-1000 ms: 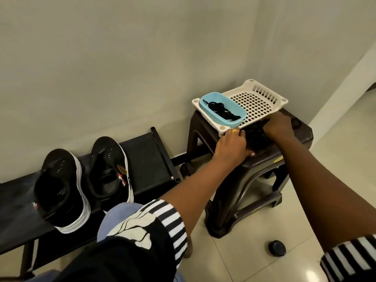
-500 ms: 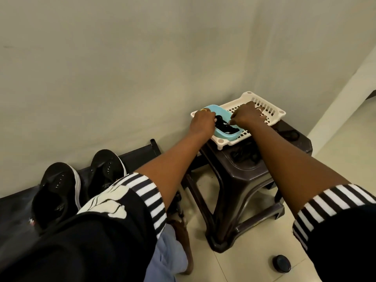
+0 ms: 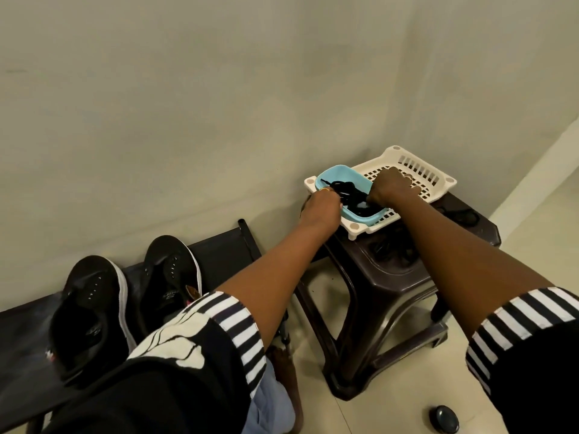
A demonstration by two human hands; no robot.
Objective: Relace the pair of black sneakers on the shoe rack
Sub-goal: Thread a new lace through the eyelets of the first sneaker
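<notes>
Barely begins: seemingly pinches laces (image 3: 344,187) with right hand (image 3: 391,191), grips the blue tub (image 3: 365,218) around them with left hand (image 3: 321,208), leaves both black sneakers (image 3: 169,270) unlaced.

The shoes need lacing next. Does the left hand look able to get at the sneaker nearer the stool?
Probably yes. The left hand is at the blue tub, and the nearer sneaker sits uncovered on the shoe rack beside that forearm, with nothing between; drawing the arm back should do it.
</notes>
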